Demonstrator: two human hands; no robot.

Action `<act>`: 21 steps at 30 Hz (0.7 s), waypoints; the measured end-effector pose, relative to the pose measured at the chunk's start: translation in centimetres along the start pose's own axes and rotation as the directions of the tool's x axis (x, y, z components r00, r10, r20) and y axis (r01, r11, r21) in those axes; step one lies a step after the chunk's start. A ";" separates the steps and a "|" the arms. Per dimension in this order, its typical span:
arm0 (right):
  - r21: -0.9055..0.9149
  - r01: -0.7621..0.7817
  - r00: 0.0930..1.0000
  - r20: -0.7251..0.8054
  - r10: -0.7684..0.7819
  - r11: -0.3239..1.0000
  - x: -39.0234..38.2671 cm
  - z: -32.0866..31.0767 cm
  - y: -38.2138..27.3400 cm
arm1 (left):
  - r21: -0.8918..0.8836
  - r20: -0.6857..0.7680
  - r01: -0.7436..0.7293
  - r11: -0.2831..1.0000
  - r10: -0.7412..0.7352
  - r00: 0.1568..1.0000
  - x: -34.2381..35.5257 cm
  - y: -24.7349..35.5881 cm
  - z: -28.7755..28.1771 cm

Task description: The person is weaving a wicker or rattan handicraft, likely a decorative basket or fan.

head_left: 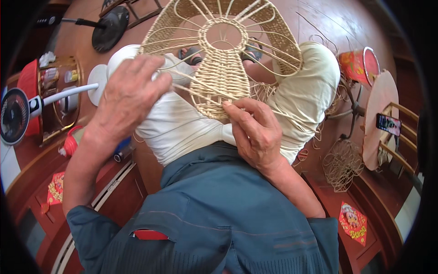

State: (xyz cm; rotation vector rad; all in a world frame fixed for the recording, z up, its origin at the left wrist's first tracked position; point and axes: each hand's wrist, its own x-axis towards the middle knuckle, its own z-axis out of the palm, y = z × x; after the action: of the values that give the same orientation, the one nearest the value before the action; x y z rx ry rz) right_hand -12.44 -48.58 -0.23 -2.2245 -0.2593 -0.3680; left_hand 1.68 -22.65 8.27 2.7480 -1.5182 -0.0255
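A pale wicker piece [220,80] lies between my knees. Its narrow woven panel flares toward my lap, with a braided ring [201,34] at the far end. Loops of cane radiate from that ring to a curved woven band [285,32]. My left hand [130,93], raised over my left thigh, is closed on a cane strand [182,75] that runs to the panel's near part. My right hand [258,132] pinches the panel's near right edge, its fingertips against the weave. Loose cane ends trail past it over my right thigh.
To the left are a small fan [16,114] and a red-and-gold stand [43,102] with jars. A round black base [109,29] stands far left. On the right are a red bucket [358,66], a round board [381,118], a phone [388,124] and tangled cane [342,164].
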 end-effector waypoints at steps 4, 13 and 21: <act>-0.087 0.074 0.996 0.058 -0.069 0.993 -0.1 -0.1 -0.3 | 0.186 -0.102 0.086 0.979 -0.068 0.992 0.7 -3.5 -0.9; -0.350 0.139 0.955 0.296 -0.032 0.927 -0.6 -0.9 -2.2 | 0.030 -0.426 -0.057 0.998 0.065 0.903 11.1 -3.2 -3.2; -0.428 0.122 0.921 0.386 0.059 0.896 -0.2 -1.0 -3.2 | -0.392 -0.279 0.038 0.919 -0.158 0.947 10.2 4.9 -4.3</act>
State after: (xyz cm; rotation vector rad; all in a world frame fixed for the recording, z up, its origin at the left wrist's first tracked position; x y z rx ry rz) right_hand -13.74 -47.38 2.57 -2.7467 -0.4632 0.0161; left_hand 3.06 -33.95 12.47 2.3807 -1.1503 0.0902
